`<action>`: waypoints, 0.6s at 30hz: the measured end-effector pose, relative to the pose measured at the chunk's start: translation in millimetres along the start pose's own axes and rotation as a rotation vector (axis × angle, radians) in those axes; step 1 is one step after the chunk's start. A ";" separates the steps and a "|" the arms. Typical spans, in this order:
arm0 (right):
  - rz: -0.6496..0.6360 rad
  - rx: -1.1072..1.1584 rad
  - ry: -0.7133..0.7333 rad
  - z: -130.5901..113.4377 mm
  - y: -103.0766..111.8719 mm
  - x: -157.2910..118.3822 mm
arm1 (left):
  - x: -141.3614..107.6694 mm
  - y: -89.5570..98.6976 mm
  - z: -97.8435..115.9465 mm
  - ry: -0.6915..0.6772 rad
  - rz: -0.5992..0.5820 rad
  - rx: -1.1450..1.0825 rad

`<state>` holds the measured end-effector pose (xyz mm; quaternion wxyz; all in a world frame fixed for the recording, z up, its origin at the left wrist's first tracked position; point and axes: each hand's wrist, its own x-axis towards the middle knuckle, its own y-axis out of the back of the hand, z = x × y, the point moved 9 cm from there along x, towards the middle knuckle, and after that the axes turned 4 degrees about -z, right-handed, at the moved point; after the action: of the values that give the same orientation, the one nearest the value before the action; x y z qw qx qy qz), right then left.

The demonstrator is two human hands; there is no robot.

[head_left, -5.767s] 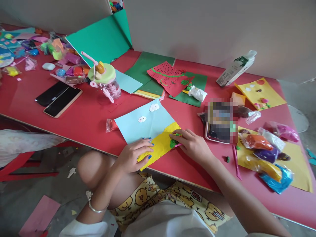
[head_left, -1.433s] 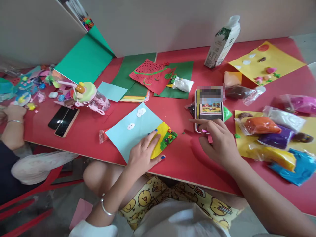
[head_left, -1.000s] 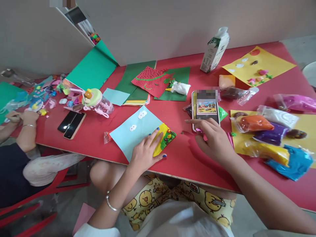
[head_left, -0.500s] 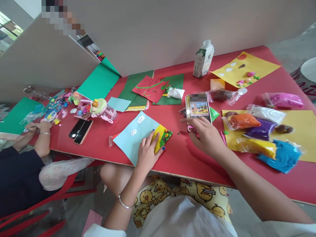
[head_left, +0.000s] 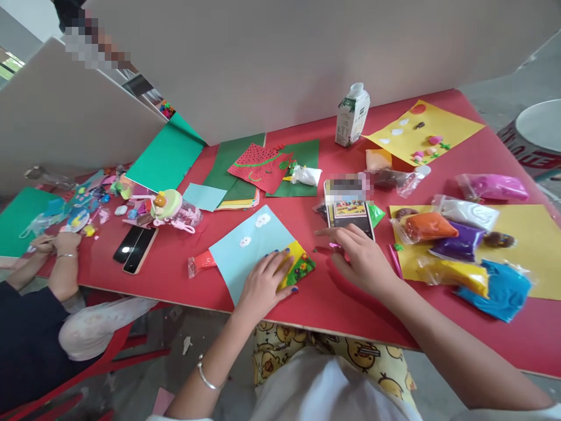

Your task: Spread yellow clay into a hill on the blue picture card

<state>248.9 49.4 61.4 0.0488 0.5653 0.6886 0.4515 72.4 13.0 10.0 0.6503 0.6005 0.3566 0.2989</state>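
Note:
My left hand [head_left: 265, 280] lies with its fingers spread on a light blue sheet of paper [head_left: 234, 251]. The sheet bears two white clouds, a yellow area and a green corner dotted with small coloured flowers. My right hand [head_left: 362, 254] is over the lower end of a smartphone [head_left: 348, 221], index finger stretched out and thumb apart. A colourful picture shows on the phone's screen. Something small and pink [head_left: 335, 245] lies beside the right fingers; its kind is unclear. From under the blue sheet's left edge sticks a red clay packet [head_left: 204, 262].
Several bags of coloured clay, among them an orange one [head_left: 429, 226] and a blue one [head_left: 499, 292], lie at right around yellow paper [head_left: 537, 257]. A carton [head_left: 352, 117] stands at the back. A co-worker's hands [head_left: 65, 242] are at far left, near another phone [head_left: 135, 248].
The view has shifted slightly. The blue sheet has moved a little to the right under my left hand, baring more of the red packet. The picture on the phone screen looks different.

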 end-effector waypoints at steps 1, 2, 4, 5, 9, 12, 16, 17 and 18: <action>0.011 0.004 0.011 -1.8 1.7 0.2 | -2.0 -1.3 2.0 -0.043 -0.014 -0.035; 0.026 0.013 0.022 -3.5 3.9 0.5 | -3.8 -1.6 2.7 -0.067 -0.021 -0.069; 0.051 0.039 0.033 -5.9 8.5 1.4 | -4.9 1.7 -0.8 -0.058 -0.006 -0.151; 0.059 0.053 0.033 -6.3 10.4 1.9 | -3.6 5.4 -5.4 -0.026 0.021 -0.198; 0.041 0.127 0.010 -6.6 13.0 3.3 | 16.0 21.4 -27.2 0.141 0.161 -0.300; 0.028 0.191 0.007 -9.8 14.5 3.2 | 47.1 18.3 -22.8 0.119 0.123 -0.279; 0.014 0.246 -0.016 -12.5 15.9 3.5 | 79.9 5.9 -11.6 0.131 0.105 -0.216; 0.009 0.259 -0.024 -12.1 15.6 3.8 | 84.0 2.4 -10.0 0.147 0.104 -0.205; 0.006 0.270 -0.032 -11.3 15.3 4.4 | 86.6 -1.0 -9.3 0.165 0.100 -0.195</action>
<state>252.1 45.9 80.4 -0.0181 0.5760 0.7405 0.3458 113.8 88.9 -0.3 0.6582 0.5248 0.3478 0.4127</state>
